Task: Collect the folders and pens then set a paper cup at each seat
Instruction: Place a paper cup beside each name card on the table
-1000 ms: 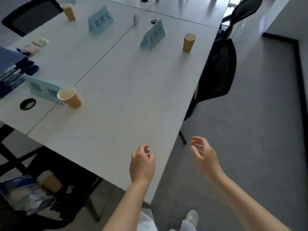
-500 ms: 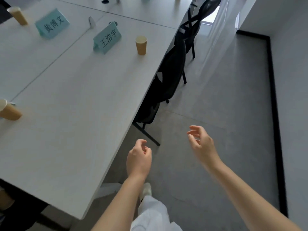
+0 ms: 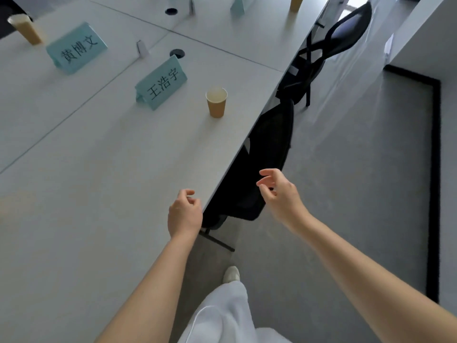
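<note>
A brown paper cup [image 3: 216,102] stands upright near the right edge of the long white table [image 3: 103,169], beside a teal name card [image 3: 161,82]. A second paper cup [image 3: 24,28] stands at the far left by another teal name card [image 3: 76,48]. A third cup [image 3: 295,3] shows partly at the top edge. My left hand [image 3: 185,212] hangs over the table's right edge, fingers loosely curled, holding nothing. My right hand [image 3: 279,191] hovers empty over the black chair, fingers relaxed and spread. No folders or pens are in view.
A black mesh chair [image 3: 259,174] is tucked under the table's right side, and a second black chair [image 3: 329,48] stands farther back. Grey floor [image 3: 358,194] runs along the right, bounded by a wall with a black skirting strip [image 3: 435,169]. Round cable holes [image 3: 177,53] sit in the table.
The view has advanced along the table's right side; the nearest cup and folder stack have left the frame. Both empty hands rose slightly and now sit by the tucked chair.
</note>
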`<move>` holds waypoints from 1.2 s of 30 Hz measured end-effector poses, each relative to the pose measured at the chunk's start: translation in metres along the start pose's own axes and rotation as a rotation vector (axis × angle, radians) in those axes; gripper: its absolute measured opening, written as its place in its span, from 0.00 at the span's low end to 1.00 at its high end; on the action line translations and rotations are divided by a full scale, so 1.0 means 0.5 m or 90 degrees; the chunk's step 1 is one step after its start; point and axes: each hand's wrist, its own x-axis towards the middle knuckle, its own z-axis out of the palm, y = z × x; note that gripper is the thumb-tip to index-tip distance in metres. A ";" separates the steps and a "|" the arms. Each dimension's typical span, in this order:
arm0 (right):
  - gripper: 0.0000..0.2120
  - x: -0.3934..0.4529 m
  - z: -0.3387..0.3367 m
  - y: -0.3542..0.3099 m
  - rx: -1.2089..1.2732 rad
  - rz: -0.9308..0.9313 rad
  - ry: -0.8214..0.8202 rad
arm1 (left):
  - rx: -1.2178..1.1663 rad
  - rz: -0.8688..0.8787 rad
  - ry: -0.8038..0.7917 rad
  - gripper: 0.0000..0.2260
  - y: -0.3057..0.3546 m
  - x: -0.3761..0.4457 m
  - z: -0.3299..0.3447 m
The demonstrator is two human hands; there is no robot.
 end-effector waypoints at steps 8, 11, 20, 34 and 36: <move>0.14 0.264 -0.027 -0.011 -0.012 -0.006 -0.082 | 0.000 -0.043 0.036 0.11 0.119 0.155 0.093; 0.15 0.338 -0.033 -0.008 -0.009 -0.014 -0.113 | -0.005 -0.045 0.050 0.12 0.148 0.190 0.135; 0.17 0.590 -0.095 0.022 -0.035 -0.078 -0.286 | 0.020 -0.164 0.175 0.17 0.278 0.278 0.279; 0.46 0.836 0.027 -0.030 -0.114 -0.170 -0.445 | 0.167 -0.176 0.214 0.29 0.298 0.446 0.347; 0.48 0.847 0.046 -0.030 -0.105 -0.167 -0.457 | 0.183 -0.186 0.187 0.29 0.285 0.455 0.365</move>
